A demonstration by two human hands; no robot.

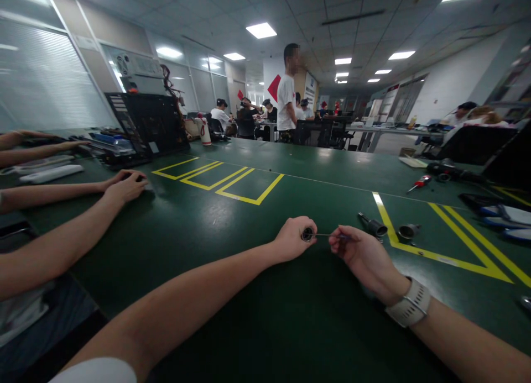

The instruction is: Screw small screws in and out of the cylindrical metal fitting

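A: what's lighting that yellow-taped dark green counter (265, 300)?
B: white rectangular ceiling lights (261, 30) are glowing. above it, the left hand (293, 240) is gripping a hollow dark metal cylinder (307, 235), right hand (360, 256) is pinching a thin metal rod (323, 235).
A: rod tip touching?
B: can't tell, too tiny, left hand's covering the cylinder's sides.

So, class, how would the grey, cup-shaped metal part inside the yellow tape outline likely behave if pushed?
The grey, cup-shaped metal part would likely roll, since its side is rounded. It would probably feel stiff, judging by its metallic sheen. It might also slide, because the green tabletop looks smooth and glossy.
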